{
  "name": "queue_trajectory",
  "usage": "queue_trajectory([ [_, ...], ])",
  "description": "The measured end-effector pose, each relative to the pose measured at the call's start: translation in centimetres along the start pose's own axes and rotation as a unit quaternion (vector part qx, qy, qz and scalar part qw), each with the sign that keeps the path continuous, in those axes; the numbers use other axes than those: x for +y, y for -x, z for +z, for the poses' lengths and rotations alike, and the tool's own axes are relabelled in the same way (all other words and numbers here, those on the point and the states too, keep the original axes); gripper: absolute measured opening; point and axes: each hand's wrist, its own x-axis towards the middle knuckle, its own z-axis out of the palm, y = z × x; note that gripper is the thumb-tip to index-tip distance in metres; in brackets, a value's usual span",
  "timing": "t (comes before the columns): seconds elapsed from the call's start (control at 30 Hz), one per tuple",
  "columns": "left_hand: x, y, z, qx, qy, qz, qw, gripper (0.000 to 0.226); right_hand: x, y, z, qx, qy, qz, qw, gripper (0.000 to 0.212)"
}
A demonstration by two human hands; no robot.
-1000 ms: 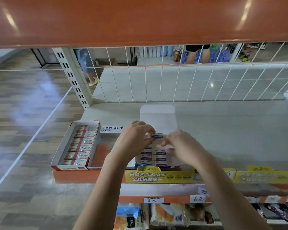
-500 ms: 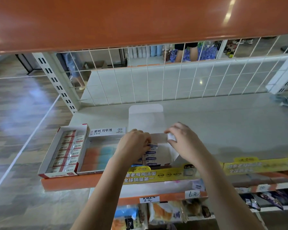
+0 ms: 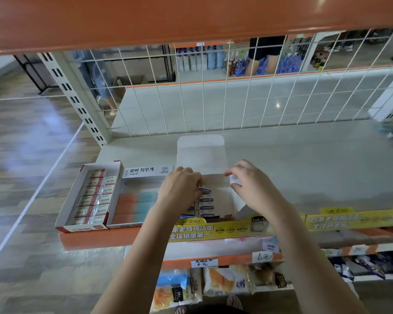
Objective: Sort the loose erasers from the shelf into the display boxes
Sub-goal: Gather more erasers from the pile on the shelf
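Under your wrists, the yellow price strip (image 3: 213, 230) cuts off the front of the white display box (image 3: 216, 200). Your left hand (image 3: 179, 191), fingers curled on an eraser (image 3: 205, 190), hides the box's left column. Your right hand (image 3: 252, 186) pinches something small and white, hard to identify; a second ago it was over the box, beside the left.
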Motion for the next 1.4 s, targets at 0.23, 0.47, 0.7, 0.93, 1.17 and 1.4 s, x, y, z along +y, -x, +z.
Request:
queue_trajectory([
  [0.23,-0.5,0.1,0.0,-0.027,-0.005,0.022,0.999,0.025,0.0,0.0,-0.1,-0.007,-0.004,0.006,1.000,0.030],
  [0.47,-0.1,0.1,0.1,-0.025,-0.022,0.029,0.999,0.023,0.0,-0.1,0.1,-0.007,-0.005,0.008,1.000,0.030],
  [0.7,-0.3,0.2,0.0,-0.053,-0.040,0.027,0.997,0.028,0.0,-0.1,0.0,-0.009,-0.004,0.014,1.000,0.031],
  [0.93,-0.4,0.2,0.5,-0.053,-0.046,0.030,0.997,0.029,-0.3,-0.1,0.1,-0.001,-0.009,0.030,1.000,0.030],
  [1.17,0.6,-2.1,-3.5,-0.031,-0.026,0.115,0.993,0.030,-0.9,-0.8,-1.3,-0.023,0.024,0.006,0.999,0.034],
  [1.4,5.7,-8.6,-5.0,-0.009,-0.095,0.170,0.981,0.037,2.6,-2.4,-5.4,0.013,0.108,0.085,0.990,0.036],
])
